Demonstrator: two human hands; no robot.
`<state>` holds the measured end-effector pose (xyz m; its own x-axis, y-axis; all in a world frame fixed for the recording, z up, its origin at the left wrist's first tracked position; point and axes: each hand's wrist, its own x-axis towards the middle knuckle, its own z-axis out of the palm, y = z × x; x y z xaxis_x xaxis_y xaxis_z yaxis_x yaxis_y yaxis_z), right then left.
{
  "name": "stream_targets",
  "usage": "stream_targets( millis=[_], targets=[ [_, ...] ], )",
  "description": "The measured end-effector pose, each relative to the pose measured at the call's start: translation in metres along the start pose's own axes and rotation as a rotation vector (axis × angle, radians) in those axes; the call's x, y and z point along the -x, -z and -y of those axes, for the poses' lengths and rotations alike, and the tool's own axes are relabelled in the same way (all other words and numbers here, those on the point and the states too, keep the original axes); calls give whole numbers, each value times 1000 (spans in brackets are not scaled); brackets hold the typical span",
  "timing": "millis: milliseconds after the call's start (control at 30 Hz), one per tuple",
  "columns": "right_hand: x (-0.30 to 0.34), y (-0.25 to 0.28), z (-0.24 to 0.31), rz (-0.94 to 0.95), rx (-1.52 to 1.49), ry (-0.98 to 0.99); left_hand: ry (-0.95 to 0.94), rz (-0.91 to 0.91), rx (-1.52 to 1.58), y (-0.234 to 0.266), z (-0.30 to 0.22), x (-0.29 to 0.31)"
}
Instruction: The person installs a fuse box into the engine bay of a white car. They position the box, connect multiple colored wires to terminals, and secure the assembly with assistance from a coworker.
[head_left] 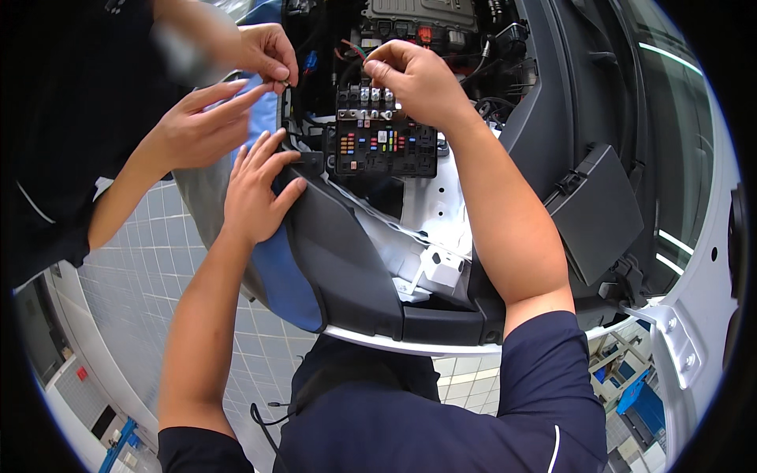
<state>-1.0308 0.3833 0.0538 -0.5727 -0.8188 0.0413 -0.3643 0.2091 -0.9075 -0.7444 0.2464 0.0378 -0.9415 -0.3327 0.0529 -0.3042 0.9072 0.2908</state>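
Observation:
An open black fuse box (384, 147) with small coloured fuses sits in a car's engine bay. My right hand (414, 79) is just above its far edge, fingers pinched on a thin wire or small part. My left hand (256, 185) lies flat with fingers spread on the black rubber edge (331, 244) beside a blue cover (284, 276). A co-worker's two hands (229, 94) reach in from the left, pinching a small part near the bay's rim.
A loose black fuse box lid (599, 209) rests at the right by the windscreen base. White body panel (694, 315) frames the right side. Battery and wiring (426, 24) fill the bay's far end. Tiled floor (150, 276) lies below.

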Motion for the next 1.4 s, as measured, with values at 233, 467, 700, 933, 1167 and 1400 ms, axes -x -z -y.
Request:
stream_targets(
  millis=[233,467,700,933,1167,1400],
  targets=[
    [5,-7,1,61,-156,-162,217,130,69,4,-4,-1],
    [1,-6,12,96,-129,-126,223,93,25,0,0,2],
    [0,-8,4,100,-277,-73,258,120,23,-3,-3,0],
    [-5,-6,-4,15,-351,-38,147,42,-122,1,-18,-11],
    [-7,-1,-1,-194,-293,12,490,-419,1406,-16,-114,-131],
    [-7,11,-2,-333,71,121,452,-553,1332,-40,-103,-176]
  ],
)
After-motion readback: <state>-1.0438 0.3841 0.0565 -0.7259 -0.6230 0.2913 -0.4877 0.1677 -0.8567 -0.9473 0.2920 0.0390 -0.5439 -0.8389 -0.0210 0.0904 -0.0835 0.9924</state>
